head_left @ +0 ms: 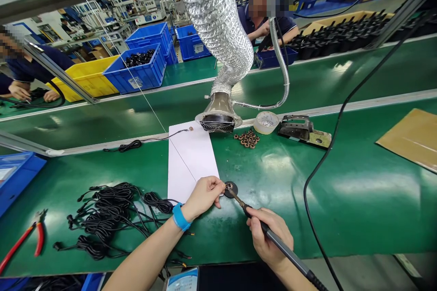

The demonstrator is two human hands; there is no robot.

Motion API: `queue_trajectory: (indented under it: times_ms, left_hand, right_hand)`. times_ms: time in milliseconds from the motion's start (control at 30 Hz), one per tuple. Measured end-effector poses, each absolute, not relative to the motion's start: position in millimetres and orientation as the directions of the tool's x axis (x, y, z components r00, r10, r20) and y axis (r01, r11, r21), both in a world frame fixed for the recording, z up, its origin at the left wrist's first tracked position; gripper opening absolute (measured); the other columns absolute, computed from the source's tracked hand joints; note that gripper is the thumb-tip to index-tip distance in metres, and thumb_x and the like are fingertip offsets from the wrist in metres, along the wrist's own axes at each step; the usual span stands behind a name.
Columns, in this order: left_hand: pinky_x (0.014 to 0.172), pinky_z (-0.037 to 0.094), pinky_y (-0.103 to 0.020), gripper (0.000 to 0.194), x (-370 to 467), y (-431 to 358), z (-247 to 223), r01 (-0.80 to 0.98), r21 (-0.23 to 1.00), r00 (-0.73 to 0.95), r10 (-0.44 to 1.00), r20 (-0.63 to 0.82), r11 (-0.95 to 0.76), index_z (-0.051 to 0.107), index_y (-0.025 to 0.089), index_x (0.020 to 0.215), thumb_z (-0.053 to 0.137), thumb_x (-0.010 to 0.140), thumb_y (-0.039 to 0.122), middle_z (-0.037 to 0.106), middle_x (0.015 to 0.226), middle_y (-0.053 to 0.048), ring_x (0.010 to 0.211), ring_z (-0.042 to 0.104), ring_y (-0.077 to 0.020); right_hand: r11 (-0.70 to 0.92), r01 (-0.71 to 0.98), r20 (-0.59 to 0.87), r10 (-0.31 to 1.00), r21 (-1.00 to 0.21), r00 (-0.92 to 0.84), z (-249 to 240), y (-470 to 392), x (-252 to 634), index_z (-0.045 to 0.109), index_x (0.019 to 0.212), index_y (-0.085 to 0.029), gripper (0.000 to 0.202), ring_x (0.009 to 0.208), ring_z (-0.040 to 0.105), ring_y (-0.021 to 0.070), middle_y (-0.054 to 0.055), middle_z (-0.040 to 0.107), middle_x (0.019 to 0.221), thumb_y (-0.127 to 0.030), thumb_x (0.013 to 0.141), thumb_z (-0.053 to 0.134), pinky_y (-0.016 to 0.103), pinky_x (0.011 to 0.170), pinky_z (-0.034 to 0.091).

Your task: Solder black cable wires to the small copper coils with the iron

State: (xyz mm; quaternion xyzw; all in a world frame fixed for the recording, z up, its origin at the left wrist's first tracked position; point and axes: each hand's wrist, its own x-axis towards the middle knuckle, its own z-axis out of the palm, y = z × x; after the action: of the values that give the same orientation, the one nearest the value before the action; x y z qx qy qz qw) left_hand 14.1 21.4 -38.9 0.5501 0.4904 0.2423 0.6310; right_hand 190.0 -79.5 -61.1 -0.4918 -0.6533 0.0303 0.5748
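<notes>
My right hand (271,236) is closed round the grip of a soldering iron (280,243). Its tip meets a small copper-coloured toothed part on a round black disc (232,190). Close by on the left, my left hand (206,193) pinches a thin solder wire (155,113) that runs down from above; its fingertips are at the disc's edge. What else those fingertips may hold is too small to tell. A white sheet (191,159) lies partly under my left hand. Bundled black cables (105,218) lie left of my left forearm.
A fume extractor hood (220,111) hangs over the bench. Behind the disc are a pile of small copper-coloured parts (247,138), a tape roll (266,122) and a metal stand (303,131). Red-handled pliers (25,238) lie left. A black cord (309,200) crosses the right side. People sit opposite.
</notes>
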Motion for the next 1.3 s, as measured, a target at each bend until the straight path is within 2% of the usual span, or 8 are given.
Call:
queue_trajectory:
  times_ms: [533,933,1300]
  left_hand:
    - [0.045,0.046,-0.020,0.035,14.5,21.6,-38.1,0.212,0.929,0.393,0.843,-0.366,0.304,0.059,0.013,0.077,0.062,0.086,0.047,0.059,0.061,0.000,0.042,0.052,-0.0076]
    - [0.045,0.049,-0.022,0.033,15.6,21.2,-34.5,0.216,0.923,0.389,0.839,-0.381,0.319,0.059,0.013,0.077,0.062,0.085,0.045,0.056,0.061,0.001,0.042,0.050,-0.0074]
    - [0.045,0.047,-0.020,0.034,14.4,21.9,-34.3,0.221,0.921,0.395,0.834,-0.386,0.321,0.060,0.013,0.076,0.063,0.085,0.046,0.057,0.060,0.001,0.043,0.052,-0.0080]
  right_hand:
    - [0.504,0.600,0.703,0.697,-0.621,0.143,-58.7,-77.1,187.1,0.065,0.105,-0.021,0.024,0.055,0.066,0.0135,-0.002,0.072,0.070,-0.008,0.087,0.056,0.029,0.060,0.056]
    - [0.519,0.567,0.707,0.686,-0.640,0.169,-63.4,-79.4,190.5,0.065,0.109,-0.019,0.028,0.052,0.062,0.0117,-0.001,0.069,0.068,-0.006,0.086,0.056,0.028,0.056,0.054]
    - [0.458,0.592,0.675,0.708,-0.663,0.208,-61.7,-79.3,190.2,0.066,0.106,-0.020,0.023,0.053,0.064,0.0121,-0.003,0.069,0.068,-0.011,0.088,0.055,0.027,0.057,0.056]
